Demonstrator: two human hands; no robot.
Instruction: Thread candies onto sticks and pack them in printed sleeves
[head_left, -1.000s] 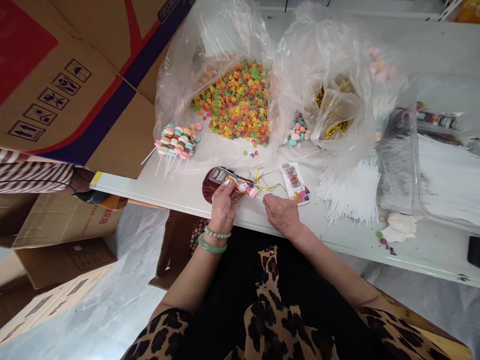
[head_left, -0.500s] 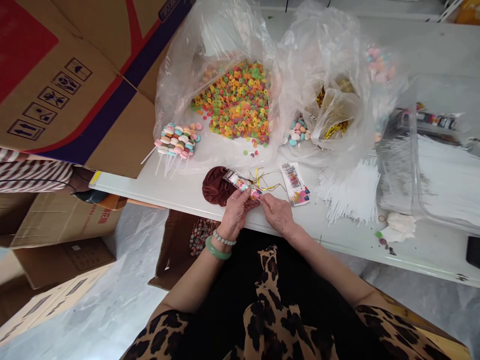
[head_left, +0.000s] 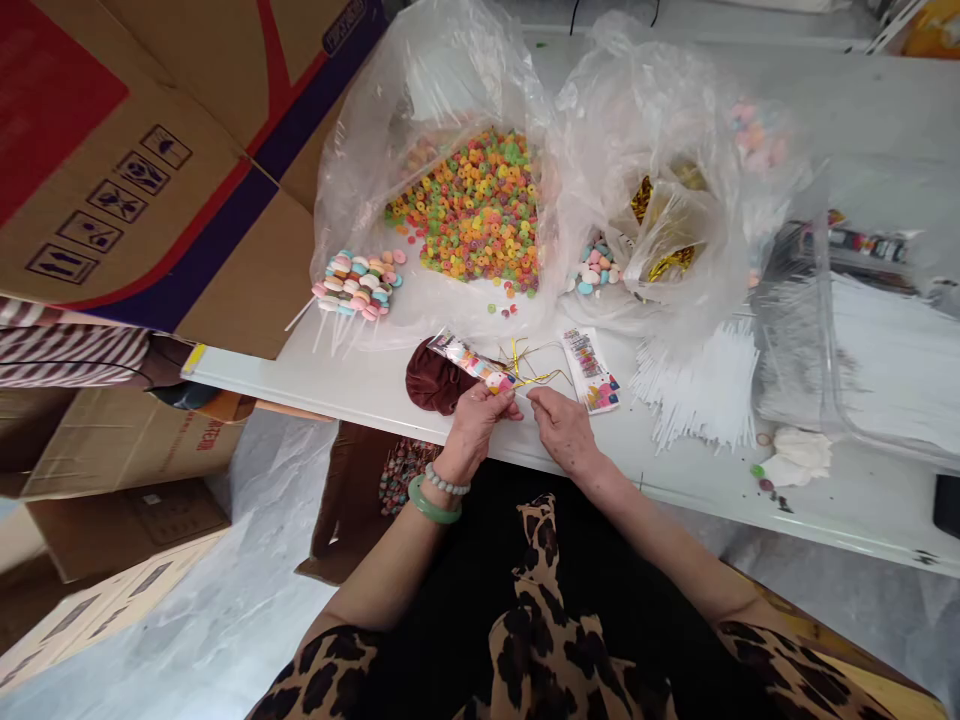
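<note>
My left hand [head_left: 474, 425] is closed around the lower end of a clear printed candy packet [head_left: 466, 358] with pastel candies inside. The packet slants up and left over a dark brown velvety cloth item [head_left: 429, 382]. Just to the right, my right hand [head_left: 564, 432] is pinched near the packet's lower end, with a small gap between the hands. What its fingertips hold is too small to tell. Behind the hands lie gold twist ties [head_left: 537, 378]. A stack of flat printed wrappers [head_left: 591, 368] lies just beyond my right hand.
Candy sticks [head_left: 357, 284] lie left, by a plastic bag of colourful ring candies [head_left: 480, 215]. Another bag [head_left: 675, 120] holds gold ties. White sticks [head_left: 701, 385] and a clear bin [head_left: 892, 440] are on the right. A large cardboard box [head_left: 225, 270] stands left; an open box [head_left: 337, 500] sits below.
My right hand has drawn slightly right, away from the packet's end and from my left hand. The packet has shifted a little up and left, still in my left hand.
</note>
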